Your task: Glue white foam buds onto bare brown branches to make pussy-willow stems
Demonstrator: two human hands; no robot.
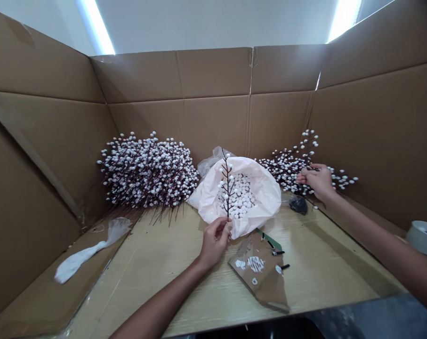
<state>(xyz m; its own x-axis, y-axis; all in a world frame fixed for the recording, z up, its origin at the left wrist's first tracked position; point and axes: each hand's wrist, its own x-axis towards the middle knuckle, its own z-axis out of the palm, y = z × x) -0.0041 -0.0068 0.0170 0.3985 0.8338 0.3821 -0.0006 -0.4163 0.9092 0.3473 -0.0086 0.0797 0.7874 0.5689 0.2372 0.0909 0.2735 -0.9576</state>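
Note:
My left hand pinches the foot of a dark brown artificial berry stem. The stem stands upright, mostly bare, with a few white berries on its twigs. Behind it is a white plastic bag, rolled open and filled with loose white berries. Out to the right, my right hand has its fingers closed on a berry branch at the smaller pile of white-berried branches. Fingers and neighbouring branches partly hide where it grips.
A large heap of berry branches lies at the left. In front sits a cardboard piece with white glue blobs and dark bits. A dark lump in plastic, a white bag and a white roll lie around. Cardboard walls enclose the table.

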